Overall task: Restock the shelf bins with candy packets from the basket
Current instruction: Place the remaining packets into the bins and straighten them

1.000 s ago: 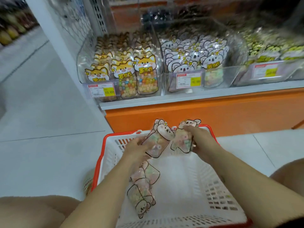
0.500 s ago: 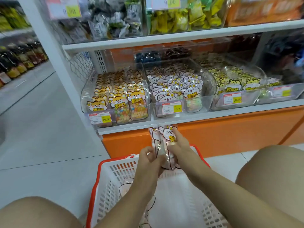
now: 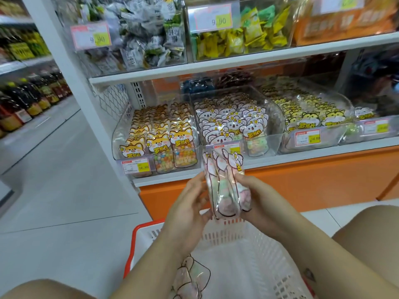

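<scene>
A small stack of candy packets (image 3: 226, 190), glossy clear pouches die-cut into a koala shape with dark outlines and pastel pieces showing through, stands upright on edge between the two hands above the far rim of the basket (image 3: 248, 247). The right hand (image 3: 261, 203) grips the stack, its fingers curled round the right side. The left hand (image 3: 187, 212) lies against the left side with its fingers nearly straight. The basket is white slotted plastic with a red rim, and more koala packets (image 3: 190, 277) lie flat near its near-left corner. At the front edge of the white shelf (image 3: 313, 153) stand clear, curved-walled plastic bins. The koala bin (image 3: 275, 128) sits directly behind the held stack, with the fox bin (image 3: 117, 137) to its left and the hamster bin (image 3: 289, 145) to its right, each packed with upright pouches.
</scene>
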Motion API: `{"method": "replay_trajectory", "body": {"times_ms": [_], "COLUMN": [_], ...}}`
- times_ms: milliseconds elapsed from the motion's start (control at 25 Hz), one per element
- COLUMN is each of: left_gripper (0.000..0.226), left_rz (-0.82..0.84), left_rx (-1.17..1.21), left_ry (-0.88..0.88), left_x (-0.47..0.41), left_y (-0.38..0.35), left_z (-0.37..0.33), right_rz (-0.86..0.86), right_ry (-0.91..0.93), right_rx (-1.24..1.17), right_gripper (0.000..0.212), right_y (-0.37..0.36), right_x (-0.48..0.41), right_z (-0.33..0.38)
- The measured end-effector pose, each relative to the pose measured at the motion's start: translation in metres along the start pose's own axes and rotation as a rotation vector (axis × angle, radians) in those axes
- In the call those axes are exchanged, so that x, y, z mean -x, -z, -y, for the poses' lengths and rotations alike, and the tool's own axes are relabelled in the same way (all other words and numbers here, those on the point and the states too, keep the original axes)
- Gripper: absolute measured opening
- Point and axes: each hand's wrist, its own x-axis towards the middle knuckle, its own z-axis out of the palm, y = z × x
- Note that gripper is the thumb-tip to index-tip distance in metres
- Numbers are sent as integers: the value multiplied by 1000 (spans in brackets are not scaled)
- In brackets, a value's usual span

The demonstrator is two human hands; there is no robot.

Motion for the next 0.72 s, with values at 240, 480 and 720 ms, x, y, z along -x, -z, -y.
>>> {"method": "replay_trajectory", "body": {"times_ms": [240, 480, 720], "left_gripper": [79, 67, 51], "left_rz": [128, 85, -94], "left_rx": [-7, 38, 96], "left_ry": [107, 72, 33], "left_x": [-5, -8, -9], "left_y": [-7, -9, 3], "left_z": [2, 7, 7], "right_rz": [63, -22, -288], "right_ry": [4, 123, 355], "right_rx": [-111, 43, 222], "right_gripper": [46, 75, 45], "right_y": [7, 11, 26], "right_x": [16, 18, 22], "right_z": [9, 7, 19]}}
